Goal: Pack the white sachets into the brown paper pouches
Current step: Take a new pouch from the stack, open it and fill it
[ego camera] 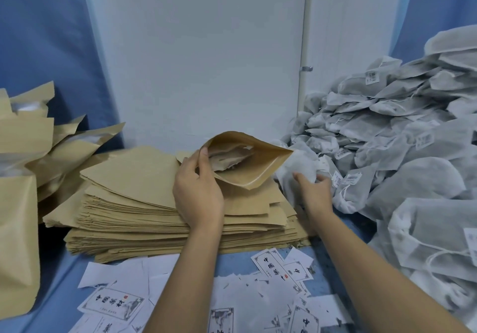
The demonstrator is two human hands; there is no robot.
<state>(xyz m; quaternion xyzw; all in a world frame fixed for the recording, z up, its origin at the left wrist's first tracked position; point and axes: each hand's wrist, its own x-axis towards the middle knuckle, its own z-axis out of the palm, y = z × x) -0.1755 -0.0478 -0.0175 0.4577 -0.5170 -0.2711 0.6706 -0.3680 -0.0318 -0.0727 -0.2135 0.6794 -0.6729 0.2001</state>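
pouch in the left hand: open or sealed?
Open. The pouch gapes wide, its rim pinched by the left hand; something pale lies inside. The right hand holds a sachet beside the mouth, outside.

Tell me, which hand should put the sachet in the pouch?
Right. The right hand grips a soft white mesh sachet beside the open brown paper pouch, which the left hand holds.

**Holding pouch and sachet**

Pinches the rim of an open brown paper pouch [251, 167] with the left hand [197, 190], over a stack of flat brown paper pouches [129, 203]. Grips a crumpled white mesh sachet [296, 163] in the right hand [316, 194], beside the pouch mouth.
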